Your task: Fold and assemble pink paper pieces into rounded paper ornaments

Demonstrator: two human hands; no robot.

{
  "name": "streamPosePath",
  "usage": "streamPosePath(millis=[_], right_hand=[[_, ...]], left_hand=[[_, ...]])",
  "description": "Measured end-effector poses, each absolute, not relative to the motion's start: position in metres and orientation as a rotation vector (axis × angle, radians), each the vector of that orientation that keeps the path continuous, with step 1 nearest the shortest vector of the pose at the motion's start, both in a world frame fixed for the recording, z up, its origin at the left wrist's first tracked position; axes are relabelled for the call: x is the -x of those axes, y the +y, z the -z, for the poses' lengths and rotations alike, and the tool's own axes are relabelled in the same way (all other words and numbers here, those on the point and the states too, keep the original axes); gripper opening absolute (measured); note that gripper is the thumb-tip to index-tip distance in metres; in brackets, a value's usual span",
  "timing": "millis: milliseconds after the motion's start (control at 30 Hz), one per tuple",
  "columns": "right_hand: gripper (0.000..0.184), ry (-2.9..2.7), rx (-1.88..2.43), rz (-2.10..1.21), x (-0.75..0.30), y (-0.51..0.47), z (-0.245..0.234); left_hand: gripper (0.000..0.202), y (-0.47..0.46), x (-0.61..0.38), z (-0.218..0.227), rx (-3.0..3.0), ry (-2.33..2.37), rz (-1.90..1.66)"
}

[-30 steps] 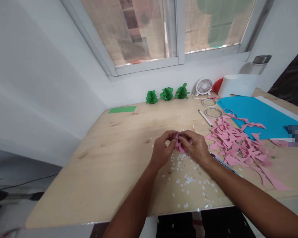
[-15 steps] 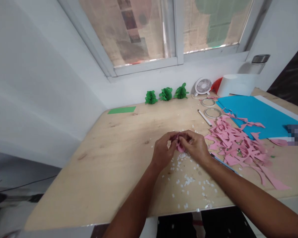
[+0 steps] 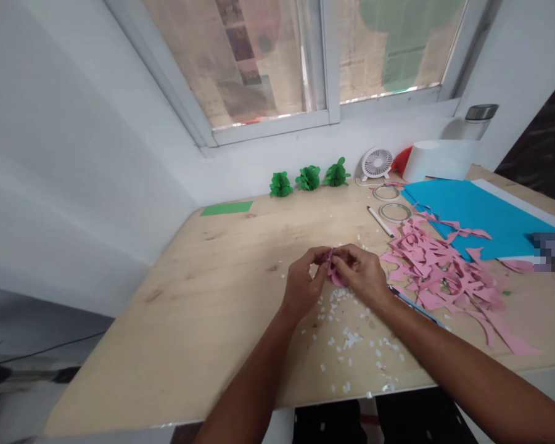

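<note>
Centrally, near the bench (image 3: 203,296) front edge: left hand (image 3: 303,280) and right hand (image 3: 363,274), both closed, pinching one small pink paper piece (image 3: 333,271) between their fingertips, just above the surface. White paper bits (image 3: 351,336) scattered beneath. Pink paper offcuts (image 3: 439,271) heaped toward the right edge, overlapping a blue sheet (image 3: 481,213). Three green paper pompoms (image 3: 309,177), a small white fan (image 3: 376,163) along the back edge.
</note>
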State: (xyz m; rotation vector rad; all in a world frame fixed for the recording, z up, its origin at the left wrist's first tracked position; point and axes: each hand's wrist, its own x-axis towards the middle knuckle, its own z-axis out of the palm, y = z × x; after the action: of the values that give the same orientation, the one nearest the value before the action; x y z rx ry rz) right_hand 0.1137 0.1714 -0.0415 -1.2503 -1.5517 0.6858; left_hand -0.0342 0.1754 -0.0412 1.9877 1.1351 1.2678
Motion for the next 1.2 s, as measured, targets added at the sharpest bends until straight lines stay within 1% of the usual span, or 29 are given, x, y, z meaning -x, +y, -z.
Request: streamPosePath(millis=[400,800,1200], right_hand=[[0.017,-1.581,1.285,-0.629,-0.1140,0.1710,0.0422],[0.013,-1.650,1.279,-0.476,-0.1119,0.1680,0.0418],[0.014,-1.694,1.279,-0.454,-0.1132,0.1689,0.0439]], left_hand=[[0.024,0.1730,0.0323,0.0399,-2.018,1.172,-1.270],[0.027,0.1732,0.0315,0.0409,-2.020,1.213,-1.305],[0.027,0.1729,0.0300,0.0436,-2.050,1.224,-1.293]])
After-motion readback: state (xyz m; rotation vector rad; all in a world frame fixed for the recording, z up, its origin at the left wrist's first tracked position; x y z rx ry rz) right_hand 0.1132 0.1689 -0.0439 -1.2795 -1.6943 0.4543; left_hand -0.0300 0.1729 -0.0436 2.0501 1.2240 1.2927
